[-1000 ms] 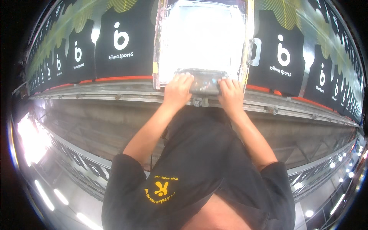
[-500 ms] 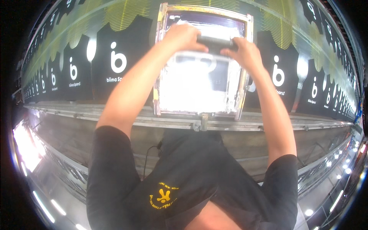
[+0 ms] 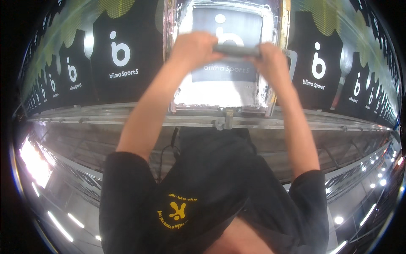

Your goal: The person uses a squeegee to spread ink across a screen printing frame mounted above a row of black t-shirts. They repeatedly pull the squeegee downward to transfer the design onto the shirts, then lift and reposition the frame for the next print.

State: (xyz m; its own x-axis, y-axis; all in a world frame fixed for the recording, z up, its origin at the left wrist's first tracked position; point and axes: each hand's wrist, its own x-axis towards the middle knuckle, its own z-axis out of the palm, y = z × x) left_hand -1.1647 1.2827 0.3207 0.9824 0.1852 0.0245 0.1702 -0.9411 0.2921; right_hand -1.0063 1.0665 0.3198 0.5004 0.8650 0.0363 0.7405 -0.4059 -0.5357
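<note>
A squeegee (image 3: 237,51) with a grey bar handle lies across a screen-printing frame (image 3: 168,29), straight in front of me. My left hand (image 3: 192,50) is closed round its left end, and my right hand (image 3: 270,58) grips the right end. Beneath them the mesh shows a dark window with a white round-letter design, partly hidden by the squeegee and fingers. White ink (image 3: 211,95) lies along the near part of the screen and smears its sides. The squeegee's blade is blurred.
Black sleeveless garment pieces (image 3: 146,46) with white prints line the long table on the left, and more black pieces (image 3: 305,31) continue on the right. A metal rail (image 3: 144,120) runs along the near edge, with a clamp (image 3: 229,119) below the frame.
Both hands have drawn the squeegee toward me over the screen. The dark window, mostly covered in white ink before, now shows its design. My view has shifted, so the frame sits higher.
</note>
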